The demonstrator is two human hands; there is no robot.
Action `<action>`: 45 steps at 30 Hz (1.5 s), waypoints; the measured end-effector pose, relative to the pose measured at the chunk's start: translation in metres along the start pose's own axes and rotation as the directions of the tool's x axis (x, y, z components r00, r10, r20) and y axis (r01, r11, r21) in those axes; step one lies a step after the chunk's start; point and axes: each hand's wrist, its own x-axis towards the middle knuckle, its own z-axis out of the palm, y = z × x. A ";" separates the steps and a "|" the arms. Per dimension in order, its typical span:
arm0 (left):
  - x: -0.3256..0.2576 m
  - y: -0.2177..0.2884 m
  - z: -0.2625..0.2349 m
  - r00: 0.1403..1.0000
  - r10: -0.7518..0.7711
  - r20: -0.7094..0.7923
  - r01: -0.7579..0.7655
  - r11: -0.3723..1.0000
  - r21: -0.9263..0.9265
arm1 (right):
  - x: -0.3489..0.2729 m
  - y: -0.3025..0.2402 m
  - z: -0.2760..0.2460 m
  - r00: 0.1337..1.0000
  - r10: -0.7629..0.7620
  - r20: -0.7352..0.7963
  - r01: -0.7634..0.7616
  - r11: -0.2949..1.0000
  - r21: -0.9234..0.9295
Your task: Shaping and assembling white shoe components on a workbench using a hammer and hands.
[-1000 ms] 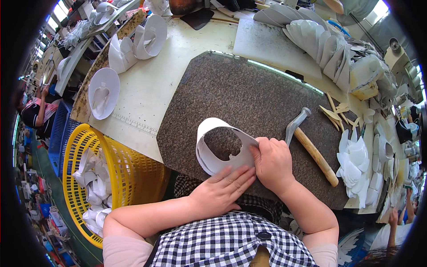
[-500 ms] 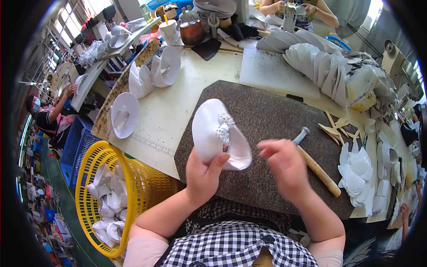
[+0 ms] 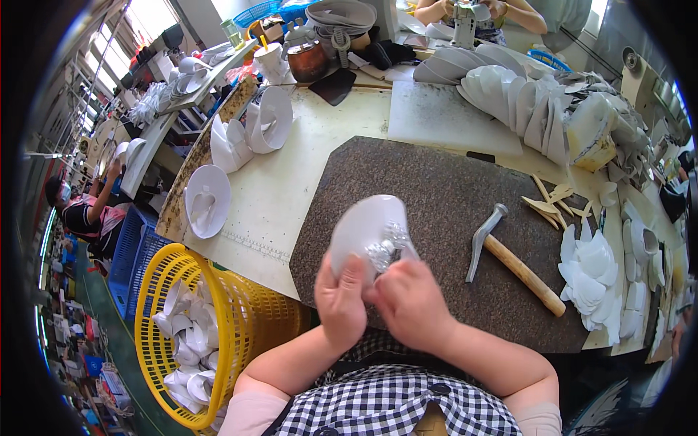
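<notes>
A white shoe upper [image 3: 366,229] with a sparkling silver ornament on it is tilted over the dark slab. My left hand [image 3: 343,301] is closed around its left lower side, the thumb pressed on the outside. At the upper's lower right edge my right hand [image 3: 413,301] is closed, its fingers bent against the edge just below the ornament. What lies between those fingertips is hidden. To the right of my hands, a hammer [image 3: 525,275] with a wooden handle and a curved metal head rests on the slab [image 3: 436,182].
A yellow basket [image 3: 231,341] of white pieces stands at lower left. White uppers [image 3: 207,178] sit on the table's left. Stacked white pieces [image 3: 523,102] line the back right, near wooden slips [image 3: 549,200] and white cut pieces [image 3: 589,280]. A co-worker's arms [image 3: 527,16] show at the back.
My right hand has come leftward onto the upper's edge. My left hand has shifted right with the upper and turned it. The hammer's whole head now shows.
</notes>
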 end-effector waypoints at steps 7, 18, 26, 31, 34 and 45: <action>0.041 0.036 0.009 0.909 0.066 0.412 -0.356 0.637 0.684 | -0.047 0.003 0.019 0.997 -0.079 0.021 0.075 0.986 0.147; 0.052 0.003 0.021 0.930 -0.091 0.356 -0.228 0.617 0.753 | -0.083 0.063 -0.096 0.905 0.376 -0.200 -0.397 0.572 -0.718; 0.063 -0.005 0.019 0.933 -0.189 0.306 -0.021 0.821 0.571 | -0.068 0.007 -0.116 0.986 0.153 -0.063 -0.166 0.886 -0.433; 0.060 -0.003 0.020 0.924 -0.171 0.343 -0.099 0.759 0.643 | -0.057 0.002 -0.079 0.975 0.172 0.140 -0.102 0.908 -0.407; 0.052 -0.001 0.016 0.932 -0.119 0.342 -0.155 0.722 0.674 | -0.051 -0.003 -0.074 0.941 0.301 0.157 -0.212 0.883 -0.418; 0.042 0.000 0.009 0.940 0.001 0.341 -0.235 0.729 0.643 | -0.057 -0.018 -0.069 0.901 0.357 0.246 -0.271 0.907 -0.324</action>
